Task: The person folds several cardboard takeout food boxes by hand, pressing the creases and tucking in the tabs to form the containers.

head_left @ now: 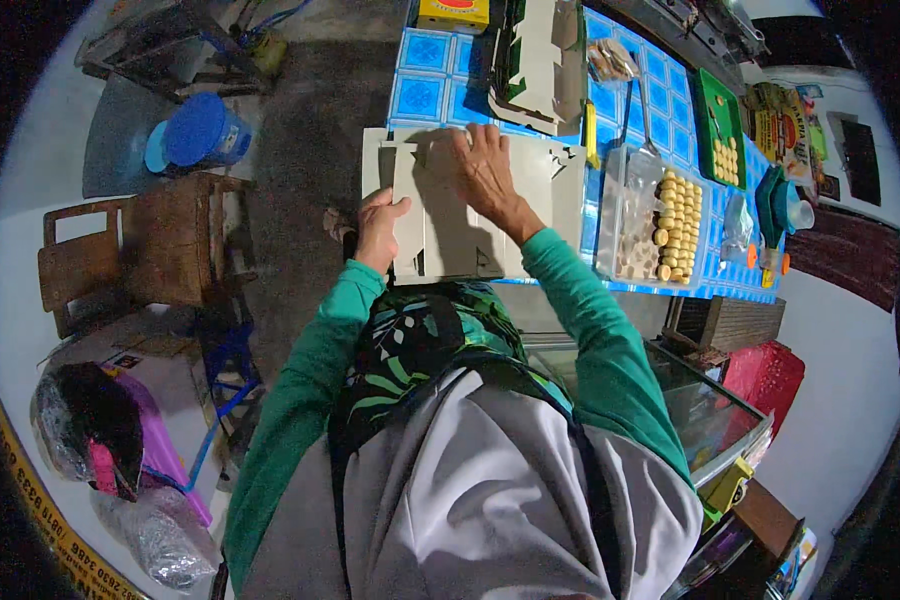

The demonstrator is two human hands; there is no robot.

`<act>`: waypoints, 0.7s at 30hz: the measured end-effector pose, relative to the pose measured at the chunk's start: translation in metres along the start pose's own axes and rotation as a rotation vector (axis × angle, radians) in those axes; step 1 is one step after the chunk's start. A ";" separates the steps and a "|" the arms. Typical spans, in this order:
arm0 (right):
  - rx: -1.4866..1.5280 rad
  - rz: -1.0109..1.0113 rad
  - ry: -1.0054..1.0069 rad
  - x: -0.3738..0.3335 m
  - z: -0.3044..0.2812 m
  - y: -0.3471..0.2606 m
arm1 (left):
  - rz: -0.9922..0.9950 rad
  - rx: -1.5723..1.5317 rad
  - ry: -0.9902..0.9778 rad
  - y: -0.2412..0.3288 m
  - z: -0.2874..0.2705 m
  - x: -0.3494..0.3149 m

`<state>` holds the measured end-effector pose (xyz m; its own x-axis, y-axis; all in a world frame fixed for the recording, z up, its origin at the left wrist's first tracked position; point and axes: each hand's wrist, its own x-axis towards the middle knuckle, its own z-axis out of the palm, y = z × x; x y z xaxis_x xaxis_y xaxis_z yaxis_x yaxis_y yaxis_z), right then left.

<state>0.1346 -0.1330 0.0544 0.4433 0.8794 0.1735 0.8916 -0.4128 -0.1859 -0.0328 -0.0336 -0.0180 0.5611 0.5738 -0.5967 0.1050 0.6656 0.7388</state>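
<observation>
A flat, pale cardboard box blank (pixel 545 215) with cut slots and creases lies before me at the near edge of the blue table. My left hand (pixel 377 232) is closed round its left edge, the thumb lying on top and some fingers hidden. Across its far middle part rests my right hand (pixel 488 178), fingers stretched out and touching the cardboard. Beyond it stands an opened cardboard box (pixel 538 65) with dark outer sides. Right of the blank sits a clear plastic container (pixel 625 205) with several round, pale yellow pastries (pixel 678 225) in rows.
A green tray (pixel 712 105) with more pastries is at the far right of the patterned table cover (pixel 425 95). Tongs (pixel 646 115) lie beside the container. On the left are a wooden chair (pixel 160 240) and a blue lidded bucket (pixel 205 130). A glass case (pixel 710 410) stands below right.
</observation>
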 end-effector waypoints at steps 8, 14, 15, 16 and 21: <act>0.087 -0.222 0.126 0.022 -0.011 0.001 | -0.181 -0.189 -0.171 -0.034 -0.031 0.030; 0.179 -0.104 -0.057 -0.002 0.008 0.004 | -0.080 -0.081 -0.087 0.000 -0.001 0.004; 0.185 -0.123 -0.066 -0.010 0.011 -0.003 | -0.075 -0.093 -0.070 -0.005 -0.004 0.006; 0.158 -0.078 -0.060 -0.021 0.011 -0.013 | -0.047 -0.087 -0.003 -0.014 -0.007 0.010; 0.096 -0.022 0.069 -0.056 0.036 -0.045 | -0.014 -0.084 0.037 -0.008 0.000 0.006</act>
<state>0.0666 -0.1548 0.0184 0.4316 0.8683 0.2444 0.8899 -0.3656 -0.2728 -0.0304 -0.0355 -0.0274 0.5289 0.5804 -0.6192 0.0427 0.7105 0.7024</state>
